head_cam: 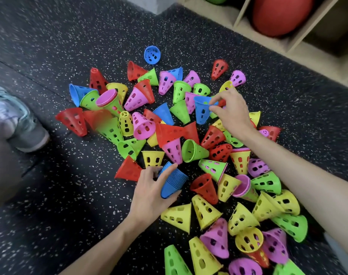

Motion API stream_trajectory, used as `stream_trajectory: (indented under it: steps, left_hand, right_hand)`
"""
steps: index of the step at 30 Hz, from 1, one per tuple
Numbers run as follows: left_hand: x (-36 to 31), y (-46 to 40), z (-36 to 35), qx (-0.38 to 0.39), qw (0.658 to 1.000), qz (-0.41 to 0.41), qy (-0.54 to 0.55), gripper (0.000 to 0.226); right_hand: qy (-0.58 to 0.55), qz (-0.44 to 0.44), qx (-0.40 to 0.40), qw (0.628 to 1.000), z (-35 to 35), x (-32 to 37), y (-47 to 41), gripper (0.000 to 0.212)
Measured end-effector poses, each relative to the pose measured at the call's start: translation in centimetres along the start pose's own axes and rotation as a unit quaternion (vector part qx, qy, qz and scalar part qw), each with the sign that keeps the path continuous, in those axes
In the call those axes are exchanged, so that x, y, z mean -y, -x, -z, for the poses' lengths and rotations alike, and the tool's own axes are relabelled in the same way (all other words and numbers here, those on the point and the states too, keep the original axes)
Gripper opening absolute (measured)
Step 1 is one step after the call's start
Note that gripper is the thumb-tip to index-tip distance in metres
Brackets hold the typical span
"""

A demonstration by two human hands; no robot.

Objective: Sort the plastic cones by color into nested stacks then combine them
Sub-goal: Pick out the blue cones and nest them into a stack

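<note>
Several plastic cones in red, yellow, green, pink and blue lie scattered in a pile (169, 139) on the dark speckled floor. My left hand (151, 189) grips a nested stack of blue cones (174, 182) near the pile's lower left side. My right hand (230, 111) reaches into the pile's upper part and pinches the rim of a single blue cone (201, 110). Another blue cone (152, 54) lies alone beyond the pile, and more blue ones lie at its left (76, 94) and middle (165, 114).
A shoe (24, 124) of a person stands on the floor at the left. Wooden shelving (288, 42) runs along the upper right, holding a big red ball (282, 14). Bare rubber floor (60, 195) extends left of and below the pile.
</note>
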State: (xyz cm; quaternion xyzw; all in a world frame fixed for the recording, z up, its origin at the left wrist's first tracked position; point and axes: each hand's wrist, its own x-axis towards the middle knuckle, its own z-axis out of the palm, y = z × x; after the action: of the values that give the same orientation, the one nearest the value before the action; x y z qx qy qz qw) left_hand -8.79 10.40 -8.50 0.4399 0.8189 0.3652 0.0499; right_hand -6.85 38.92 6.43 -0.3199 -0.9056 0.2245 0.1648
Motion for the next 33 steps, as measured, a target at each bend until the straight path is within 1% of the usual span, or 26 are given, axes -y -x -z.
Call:
stream_trajectory:
  steps: [2,4,6,8,10,12,15,20,23,26,30,33]
  left_hand:
    - [-0.5,0.1,0.3,-0.003,0.999,0.027,0.020,0.083]
    - [-1.0,0.5,0.9,-0.015,0.995,0.077,0.063,0.081]
    - [-2.0,1.3,1.6,-0.040,0.986,0.123,0.107,0.080]
    - [-2.3,1.8,2.3,-0.057,0.981,0.137,0.123,0.079]
    - [-2.7,1.8,2.9,-0.056,0.981,0.138,0.125,0.079]
    - [-3.6,1.6,3.7,-0.060,0.981,0.134,0.127,0.079]
    - [-4.5,1.0,5.1,-0.067,0.979,0.129,0.141,0.078]
    - [-5.8,0.8,6.2,-0.075,0.976,0.133,0.155,0.080]
    - [-6.3,0.8,6.7,-0.075,0.976,0.136,0.154,0.083]
    - [-6.7,0.8,7.2,-0.050,0.978,0.136,0.148,0.088]
    - [-7.0,0.5,7.9,-0.014,0.984,0.118,0.134,0.092]
    - [-7.6,-0.2,8.3,0.002,0.986,0.113,0.124,0.093]
  right_hand:
    - [-0.042,-0.007,-0.004,0.999,0.9,1.4,1.8,0.009]
    - [-0.083,-0.022,0.003,0.996,1.3,2.7,3.7,0.009]
    - [-0.113,-0.027,0.011,0.993,1.6,3.4,5.8,0.016]
    - [-0.158,-0.045,0.026,0.986,0.8,3.9,7.4,0.022]
    - [-0.201,-0.066,0.034,0.977,-0.1,4.3,8.5,0.022]
    - [-0.233,-0.070,0.044,0.969,-0.3,5.1,9.6,0.020]
    - [-0.233,-0.038,0.097,0.967,-0.4,6.0,10.8,0.018]
    - [-0.240,-0.017,0.139,0.961,-0.4,7.0,12.4,0.010]
    - [-0.246,-0.020,0.136,0.959,-0.2,7.2,13.3,0.009]
    - [-0.265,-0.023,0.131,0.955,0.3,6.9,14.3,0.005]
    - [-0.279,-0.025,0.135,0.950,0.9,6.2,15.4,0.002]
    - [-0.276,-0.037,0.144,0.950,1.0,5.7,15.8,0.011]
